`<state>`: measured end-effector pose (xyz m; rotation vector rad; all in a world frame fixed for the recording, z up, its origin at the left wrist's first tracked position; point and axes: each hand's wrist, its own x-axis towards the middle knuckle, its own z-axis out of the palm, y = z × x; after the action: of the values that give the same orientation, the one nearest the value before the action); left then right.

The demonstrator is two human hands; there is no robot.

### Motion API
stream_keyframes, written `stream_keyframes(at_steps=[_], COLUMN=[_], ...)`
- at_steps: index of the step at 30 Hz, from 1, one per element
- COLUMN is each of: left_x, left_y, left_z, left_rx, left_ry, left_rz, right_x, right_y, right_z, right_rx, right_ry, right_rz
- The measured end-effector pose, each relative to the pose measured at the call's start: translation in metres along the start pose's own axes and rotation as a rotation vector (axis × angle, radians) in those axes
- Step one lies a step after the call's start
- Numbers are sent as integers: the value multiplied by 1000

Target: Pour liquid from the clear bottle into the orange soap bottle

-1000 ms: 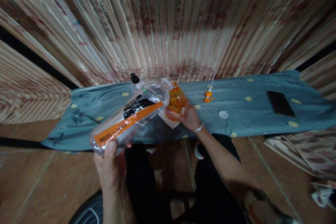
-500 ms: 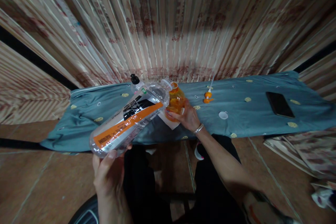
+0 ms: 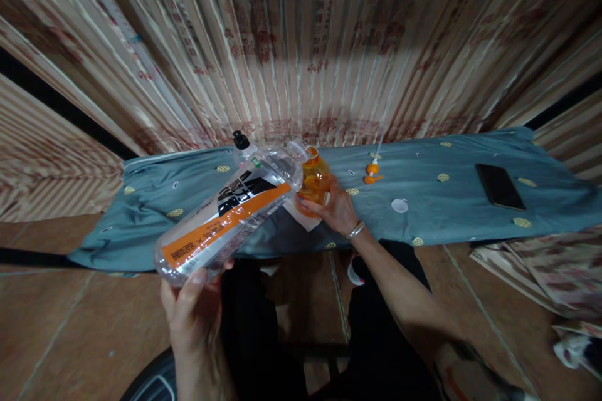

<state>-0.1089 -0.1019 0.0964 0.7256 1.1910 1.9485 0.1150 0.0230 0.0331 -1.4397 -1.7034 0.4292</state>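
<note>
My left hand (image 3: 195,301) is closed round the base of a large clear plastic bottle (image 3: 226,219) with an orange, black and white label. This bottle is tilted, its neck up and to the right, the mouth close to the open top of an orange translucent bottle (image 3: 314,185). Whether the two mouths touch, I cannot tell. My right hand (image 3: 336,210) grips the orange bottle from its right side. Under the orange bottle lies a white paper (image 3: 305,219). An orange pump head (image 3: 372,172) with a clear tube rests to the right, near a white round disc (image 3: 399,205).
A bottle with a black pump (image 3: 241,141) stands behind the large bottle. On the teal patterned cloth (image 3: 451,200) a dark phone (image 3: 500,187) lies at the right. A striped curtain (image 3: 291,44) hangs behind the narrow table.
My left hand and the base of the large clear bottle have shifted slightly left and down. The orange bottle and my right hand stay nearly where they were.
</note>
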Motion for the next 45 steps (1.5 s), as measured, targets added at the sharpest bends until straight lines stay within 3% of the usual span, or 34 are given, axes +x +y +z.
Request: stream_keyframes(at_steps=[13, 25, 45], left_x=[1, -3, -4], left_y=[-4, 1, 4], left_z=[0, -1, 5], left_rx=[-13, 15, 42], left_ry=[0, 2, 3], left_rz=[52, -6, 13], right_x=[0, 0, 0], right_y=[0, -3, 1], right_z=[1, 0, 1], right_rx=[-11, -9, -9], right_ry=[-3, -1, -7], right_rz=[21, 28, 7])
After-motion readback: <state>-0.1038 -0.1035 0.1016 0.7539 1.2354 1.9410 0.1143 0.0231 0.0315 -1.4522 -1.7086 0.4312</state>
